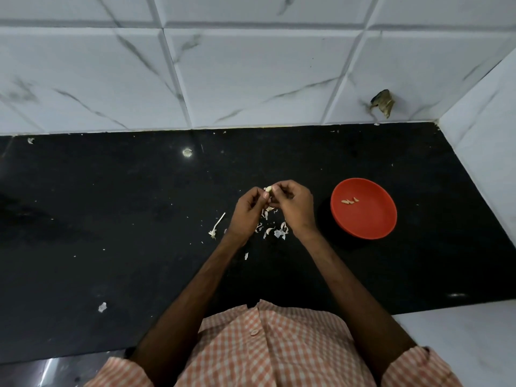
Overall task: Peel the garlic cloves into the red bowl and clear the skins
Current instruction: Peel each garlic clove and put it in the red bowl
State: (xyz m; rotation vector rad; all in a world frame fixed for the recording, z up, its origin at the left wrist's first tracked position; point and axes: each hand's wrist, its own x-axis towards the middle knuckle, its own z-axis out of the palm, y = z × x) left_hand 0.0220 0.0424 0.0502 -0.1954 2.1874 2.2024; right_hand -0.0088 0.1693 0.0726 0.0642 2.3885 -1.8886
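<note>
Black tabletop [111, 219], tiled wall behind. Just left of the red bowl [374, 222], left hand [247, 210] and right hand [293, 208] meet, each grip pinching one garlic clove [268, 189], held over fallen skins [272, 230], likely keeping peelings out. Peeled cloves [347, 201] lie inside the red bowl.

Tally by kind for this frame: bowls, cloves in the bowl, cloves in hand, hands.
Red bowl: 1
Peeled cloves in bowl: 3
Held clove: 1
Hands: 2, left hand and right hand, both pinching it
Total: 7
</note>
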